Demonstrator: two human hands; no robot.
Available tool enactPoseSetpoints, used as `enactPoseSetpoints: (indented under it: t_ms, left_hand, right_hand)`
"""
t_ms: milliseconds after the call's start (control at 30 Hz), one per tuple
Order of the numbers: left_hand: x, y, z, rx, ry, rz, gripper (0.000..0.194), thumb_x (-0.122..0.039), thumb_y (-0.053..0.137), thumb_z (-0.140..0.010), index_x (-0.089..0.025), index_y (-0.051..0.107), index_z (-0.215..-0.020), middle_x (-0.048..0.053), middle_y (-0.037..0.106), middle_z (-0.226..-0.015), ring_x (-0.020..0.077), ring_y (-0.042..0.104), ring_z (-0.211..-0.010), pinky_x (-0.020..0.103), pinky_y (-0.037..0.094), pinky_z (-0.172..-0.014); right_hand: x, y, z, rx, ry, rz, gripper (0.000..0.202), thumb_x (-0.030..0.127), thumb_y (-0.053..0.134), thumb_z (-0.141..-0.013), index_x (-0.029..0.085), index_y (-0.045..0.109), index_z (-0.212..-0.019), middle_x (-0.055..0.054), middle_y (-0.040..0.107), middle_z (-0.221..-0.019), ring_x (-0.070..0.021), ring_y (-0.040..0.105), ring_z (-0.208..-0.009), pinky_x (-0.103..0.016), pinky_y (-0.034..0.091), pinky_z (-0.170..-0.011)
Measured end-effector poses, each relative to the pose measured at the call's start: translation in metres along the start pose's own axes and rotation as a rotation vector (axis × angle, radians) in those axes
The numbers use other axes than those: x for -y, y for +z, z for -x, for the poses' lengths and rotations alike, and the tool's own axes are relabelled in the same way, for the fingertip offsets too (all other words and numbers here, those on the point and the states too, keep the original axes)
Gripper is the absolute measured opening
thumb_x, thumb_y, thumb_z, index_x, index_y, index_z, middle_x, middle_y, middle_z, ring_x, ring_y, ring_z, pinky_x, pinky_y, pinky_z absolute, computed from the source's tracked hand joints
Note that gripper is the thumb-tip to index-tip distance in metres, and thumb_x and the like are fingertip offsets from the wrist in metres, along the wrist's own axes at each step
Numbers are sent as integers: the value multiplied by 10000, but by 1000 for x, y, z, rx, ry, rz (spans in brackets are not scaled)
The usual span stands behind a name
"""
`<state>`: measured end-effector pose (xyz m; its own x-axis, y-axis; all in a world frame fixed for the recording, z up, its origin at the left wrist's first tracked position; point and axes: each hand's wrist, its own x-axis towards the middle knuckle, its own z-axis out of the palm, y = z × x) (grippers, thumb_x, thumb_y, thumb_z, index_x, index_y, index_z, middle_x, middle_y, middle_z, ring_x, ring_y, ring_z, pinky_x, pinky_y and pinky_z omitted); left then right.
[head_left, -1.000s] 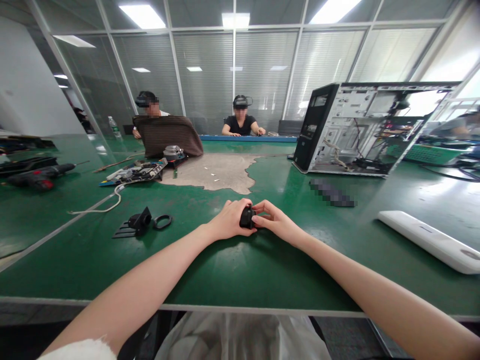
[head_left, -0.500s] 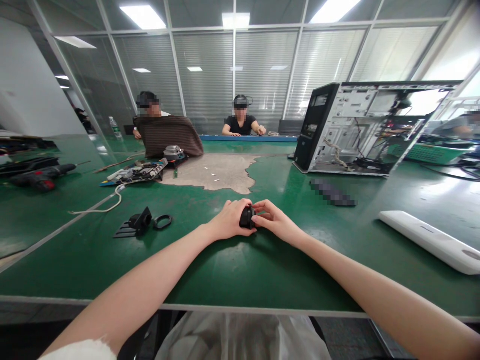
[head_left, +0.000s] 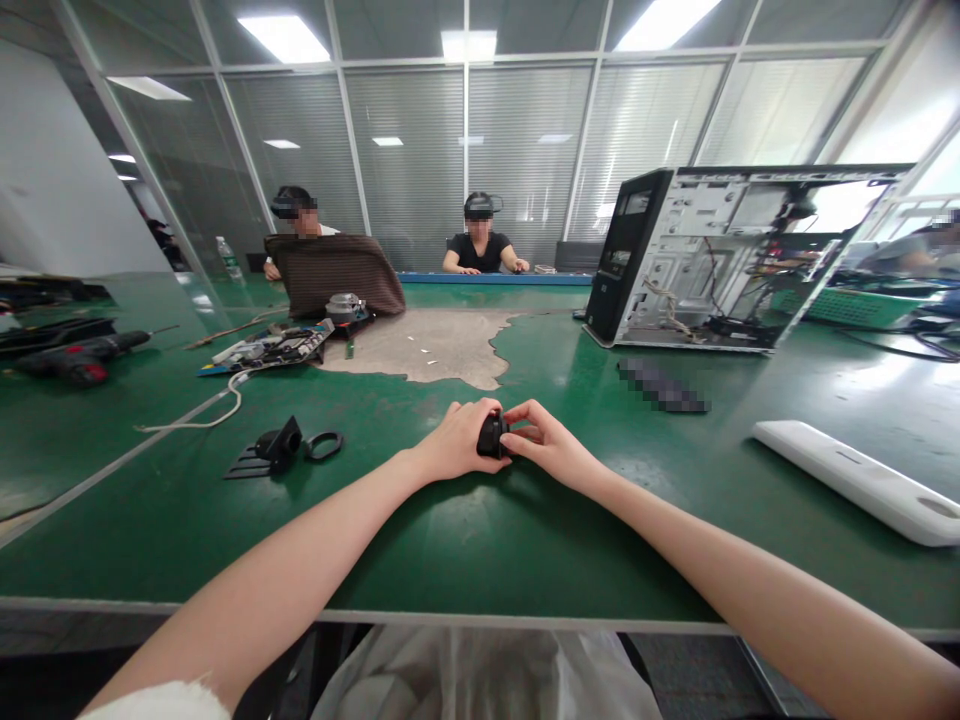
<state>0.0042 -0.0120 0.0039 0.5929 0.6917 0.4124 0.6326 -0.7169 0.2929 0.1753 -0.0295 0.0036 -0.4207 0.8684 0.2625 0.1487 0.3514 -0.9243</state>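
A black slotted bracket (head_left: pixel 285 445) and black ring (head_left: pixel 322 459) lie left; the left hand (head_left: pixel 457 437) grasps a small black housing (head_left: pixel 490 436) over the green table (head_left: pixel 450 560) — right hand (head_left: pixel 549 442) pinching its right side — hold unchanged this past second, suggesting fine, steady work.

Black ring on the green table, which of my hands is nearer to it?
Left. Your left hand, holding a small black part, is to the right of the black ring; your right hand is farther right, at the part's other side.
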Motion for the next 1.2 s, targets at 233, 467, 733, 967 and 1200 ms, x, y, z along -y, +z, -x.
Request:
enactPoseSetpoints:
  t_ms: [233, 467, 733, 967, 1200]
  left_hand:
    - [0, -1, 1, -18, 14, -4, 544, -417, 618, -609, -206, 361, -1040, 27, 528, -960, 217, 515, -876, 336, 316, -779]
    - [1, -1, 1, -20, 24, -4, 544, -434, 622, -607, -204, 364, -1027, 28, 532, -957, 215, 516, -865, 330, 323, -769]
    - [-1, -3, 0, 6, 10, -2, 538, -402, 632, -594, -203, 367, -1017, 26, 528, -950, 212, 518, -857, 322, 322, -762]
    - [2, 0, 1, -25, 34, -5, 539, -433, 618, -615, -200, 359, -1026, 27, 524, -956, 207, 517, -863, 322, 319, -774]
    - [0, -2, 0, -2, 7, -3, 551, -430, 624, -610, -204, 358, -1036, 33, 526, -965, 217, 516, -875, 333, 319, -781]
  right_hand:
    - [3, -2, 5, 54, -73, 17, 259, 270, 606, -696, 213, 453, -899, -9, 531, -933, -160, 564, -864, -317, 468, -743]
    - [4, -1, 0, 22, -11, -11, 215, 315, 573, -722, 202, 448, -856, 5, 550, -851, -137, 575, -769, -297, 465, -702]
    - [-1, -4, 3, 120, -40, -52, 288, 277, 616, -692, 215, 432, -905, -13, 509, -967, -134, 556, -836, -293, 466, -733]
    - [-2, -1, -1, 38, -23, -10, 199, 309, 549, -749, 201, 437, -873, 9, 538, -826, -126, 571, -726, -297, 462, -688]
    - [-2, -3, -1, 100, -20, -19, 213, 272, 556, -745, 198, 440, -908, -20, 502, -952, -135, 559, -816, -295, 461, -720]
